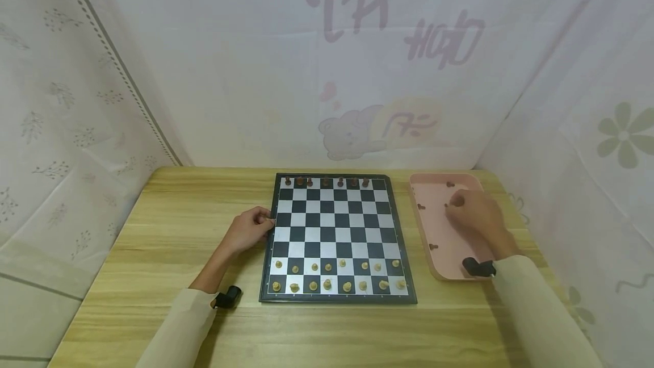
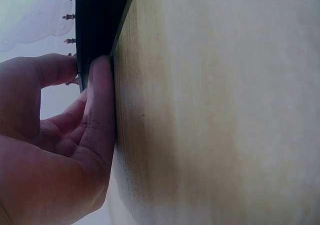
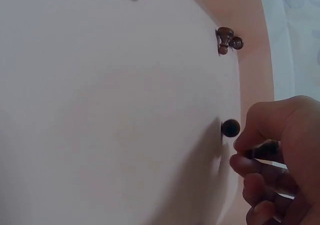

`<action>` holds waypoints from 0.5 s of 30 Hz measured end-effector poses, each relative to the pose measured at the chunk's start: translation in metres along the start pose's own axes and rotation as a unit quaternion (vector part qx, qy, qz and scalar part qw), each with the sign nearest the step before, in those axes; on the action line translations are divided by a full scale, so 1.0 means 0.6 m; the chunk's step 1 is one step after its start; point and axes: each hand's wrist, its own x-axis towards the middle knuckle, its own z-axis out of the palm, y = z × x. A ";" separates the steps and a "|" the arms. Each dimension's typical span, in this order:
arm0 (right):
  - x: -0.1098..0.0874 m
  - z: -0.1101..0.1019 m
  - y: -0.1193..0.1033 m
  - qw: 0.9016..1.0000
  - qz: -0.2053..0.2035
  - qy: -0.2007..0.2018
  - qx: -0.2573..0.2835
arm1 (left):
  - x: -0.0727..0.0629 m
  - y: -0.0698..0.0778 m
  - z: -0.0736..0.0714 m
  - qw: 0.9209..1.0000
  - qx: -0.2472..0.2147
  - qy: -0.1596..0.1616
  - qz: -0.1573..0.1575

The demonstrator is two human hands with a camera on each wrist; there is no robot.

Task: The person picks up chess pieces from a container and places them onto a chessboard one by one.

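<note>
My left hand (image 1: 249, 228) pinches the left edge of a black-and-white chessboard (image 1: 327, 234). In the left wrist view the thumb lies on the board's top rim and the fingers (image 2: 100, 120) against its side and underside. Over the pink tray (image 1: 424, 237), my right hand (image 1: 475, 214) has its fingertips together. The right wrist view shows a dark chess piece (image 3: 265, 150) between thumb and fingers, partly hidden by them. Close to the thumb tip, another dark chess piece (image 3: 231, 128) lies with its round base facing the camera.
Light wooden chess pieces (image 1: 327, 284) stand in two rows at the board's near side; brown ones (image 1: 326, 182) line its far row. More brown pieces (image 1: 433, 246) lie in the tray. The wooden table (image 1: 204, 192) meets a printed cloth (image 1: 255, 101) behind and at both sides.
</note>
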 end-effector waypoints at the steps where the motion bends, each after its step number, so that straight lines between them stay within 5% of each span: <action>1: 0.001 0.001 -0.001 1.000 -0.002 0.001 -0.001 | 0.000 -0.001 0.000 1.000 0.001 -0.001 0.000; 7: 0.009 0.011 -0.009 0.999 -0.025 0.040 0.006 | 0.002 -0.003 0.000 1.000 0.002 -0.001 -0.001; 15: 0.025 0.012 -0.029 0.991 -0.049 0.083 0.095 | 0.003 -0.003 0.000 1.000 -0.002 -0.001 0.000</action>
